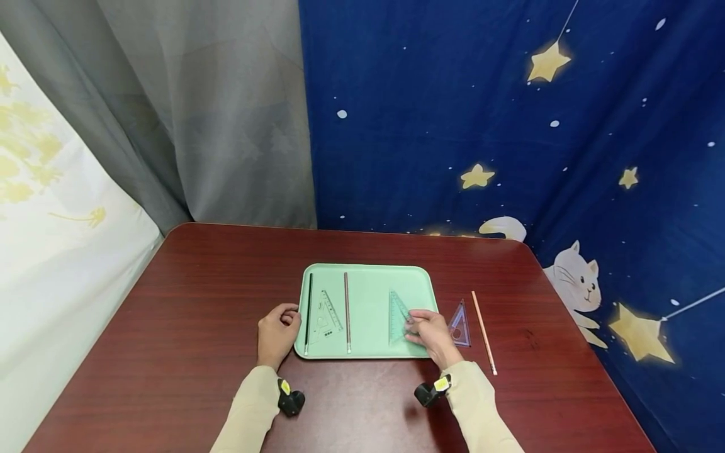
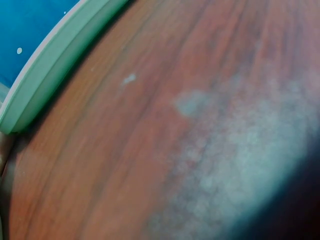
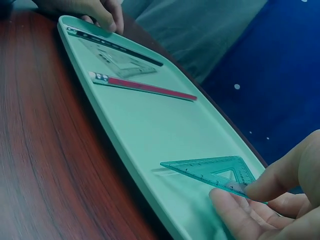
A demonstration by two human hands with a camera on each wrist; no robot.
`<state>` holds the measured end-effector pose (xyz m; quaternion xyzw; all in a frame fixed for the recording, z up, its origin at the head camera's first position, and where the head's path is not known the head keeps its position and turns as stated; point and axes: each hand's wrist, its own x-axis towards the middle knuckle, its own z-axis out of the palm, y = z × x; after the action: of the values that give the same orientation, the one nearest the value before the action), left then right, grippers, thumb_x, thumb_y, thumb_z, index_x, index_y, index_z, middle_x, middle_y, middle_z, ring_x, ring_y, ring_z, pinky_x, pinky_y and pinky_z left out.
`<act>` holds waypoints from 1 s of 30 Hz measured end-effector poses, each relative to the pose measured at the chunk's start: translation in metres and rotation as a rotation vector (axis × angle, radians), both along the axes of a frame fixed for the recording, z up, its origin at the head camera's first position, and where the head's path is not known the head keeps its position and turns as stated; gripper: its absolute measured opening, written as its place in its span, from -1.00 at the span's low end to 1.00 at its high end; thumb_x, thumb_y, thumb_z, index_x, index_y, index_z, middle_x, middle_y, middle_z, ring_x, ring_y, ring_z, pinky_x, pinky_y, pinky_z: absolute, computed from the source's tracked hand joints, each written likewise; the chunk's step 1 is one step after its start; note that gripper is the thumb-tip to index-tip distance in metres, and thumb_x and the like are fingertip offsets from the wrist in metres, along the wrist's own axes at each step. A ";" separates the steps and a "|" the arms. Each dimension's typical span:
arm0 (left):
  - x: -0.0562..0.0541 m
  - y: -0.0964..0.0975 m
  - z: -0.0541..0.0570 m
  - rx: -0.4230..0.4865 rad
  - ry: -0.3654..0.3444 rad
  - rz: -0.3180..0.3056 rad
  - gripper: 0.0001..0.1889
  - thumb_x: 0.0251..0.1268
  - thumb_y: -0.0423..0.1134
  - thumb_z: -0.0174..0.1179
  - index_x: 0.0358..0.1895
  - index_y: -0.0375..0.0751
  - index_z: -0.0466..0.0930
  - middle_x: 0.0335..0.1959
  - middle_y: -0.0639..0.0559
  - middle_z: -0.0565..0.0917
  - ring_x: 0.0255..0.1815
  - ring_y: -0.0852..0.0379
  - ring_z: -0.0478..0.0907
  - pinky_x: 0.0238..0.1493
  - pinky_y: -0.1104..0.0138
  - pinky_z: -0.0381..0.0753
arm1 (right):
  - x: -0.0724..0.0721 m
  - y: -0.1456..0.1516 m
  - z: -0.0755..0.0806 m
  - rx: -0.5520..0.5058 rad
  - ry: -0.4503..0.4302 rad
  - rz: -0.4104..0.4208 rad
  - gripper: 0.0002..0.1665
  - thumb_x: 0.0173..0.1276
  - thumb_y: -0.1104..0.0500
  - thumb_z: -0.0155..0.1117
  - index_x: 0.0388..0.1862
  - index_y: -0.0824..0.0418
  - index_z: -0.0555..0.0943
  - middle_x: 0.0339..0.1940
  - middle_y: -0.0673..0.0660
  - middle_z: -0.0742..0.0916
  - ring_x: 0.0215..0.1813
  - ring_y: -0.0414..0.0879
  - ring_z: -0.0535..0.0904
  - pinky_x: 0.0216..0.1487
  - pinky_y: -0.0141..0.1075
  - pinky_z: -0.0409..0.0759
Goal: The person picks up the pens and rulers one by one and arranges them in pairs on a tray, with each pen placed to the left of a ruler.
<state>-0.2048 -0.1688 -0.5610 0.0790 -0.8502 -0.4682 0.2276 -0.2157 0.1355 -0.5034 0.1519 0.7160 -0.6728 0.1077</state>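
Note:
My right hand (image 1: 432, 335) pinches a clear teal set square (image 1: 397, 318) over the right part of a mint-green tray (image 1: 368, 269). In the right wrist view, the thumb lies on top of the teal set square (image 3: 212, 171), with fingers beneath; one corner tilts above the tray floor. At the tray's left rim, my left hand (image 1: 275, 335) holds the edge with curled fingers. Inside the tray lie a black pencil (image 1: 308, 311), a clear set square (image 1: 326, 316) and a dark red pencil (image 1: 348, 311). The left wrist view shows mostly tabletop and tray rim (image 2: 50, 65).
Right of the tray, on the dark red wooden table (image 1: 226, 264), lie a purple set square (image 1: 460, 327) and a light orange pencil (image 1: 483, 330). Behind the table hang a grey curtain (image 1: 226, 113) and a blue starry curtain (image 1: 425, 126).

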 end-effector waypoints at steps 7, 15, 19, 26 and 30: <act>0.001 0.000 -0.001 0.000 -0.010 0.001 -0.88 0.13 -0.37 0.22 -0.28 -0.21 0.69 -0.52 0.02 0.64 -0.52 0.28 0.46 -0.42 0.46 0.47 | -0.003 -0.012 -0.005 -0.020 -0.004 0.025 -0.47 0.15 0.58 0.05 0.17 0.56 0.40 0.06 0.46 0.57 -0.18 -0.10 0.64 -0.21 -0.31 0.67; -0.001 0.001 -0.004 0.010 -0.002 0.000 -0.89 0.11 -0.38 0.22 -0.29 -0.22 0.69 -0.51 0.02 0.65 -0.52 0.30 0.46 -0.43 0.49 0.46 | -0.005 -0.028 -0.008 -0.029 -0.002 0.068 -0.46 0.15 0.59 0.06 0.18 0.54 0.40 0.07 0.46 0.56 -0.09 0.00 0.65 -0.11 -0.24 0.66; -0.001 0.002 -0.002 0.020 -0.010 0.001 -0.88 0.11 -0.39 0.22 -0.29 -0.23 0.69 -0.51 0.02 0.65 -0.52 0.30 0.47 -0.43 0.51 0.46 | -0.006 -0.036 -0.009 -0.002 0.004 0.089 -0.40 0.07 0.61 0.09 0.18 0.53 0.41 0.05 0.43 0.58 -0.04 0.03 0.65 -0.14 -0.26 0.66; -0.001 0.001 0.000 0.019 -0.013 0.003 -0.88 0.11 -0.39 0.22 -0.29 -0.23 0.69 -0.51 0.02 0.65 -0.52 0.29 0.46 -0.43 0.52 0.45 | -0.008 -0.047 -0.009 0.135 0.049 0.098 -0.41 -0.04 0.58 0.17 0.09 0.49 0.50 -0.20 0.25 0.63 -0.17 -0.08 0.63 -0.33 -0.41 0.50; -0.001 0.000 0.000 0.020 -0.015 0.001 -0.88 0.11 -0.39 0.22 -0.28 -0.23 0.69 -0.51 0.02 0.65 -0.52 0.29 0.46 -0.43 0.52 0.45 | -0.008 -0.051 -0.007 0.192 0.073 0.107 -0.48 0.03 0.52 0.23 0.07 0.48 0.52 -0.25 0.21 0.61 -0.23 -0.11 0.56 -0.31 -0.41 0.49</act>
<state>-0.2061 -0.1691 -0.5613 0.0853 -0.8471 -0.4758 0.2207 -0.2235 0.0843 -0.5105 0.0986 0.7876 -0.5996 0.1025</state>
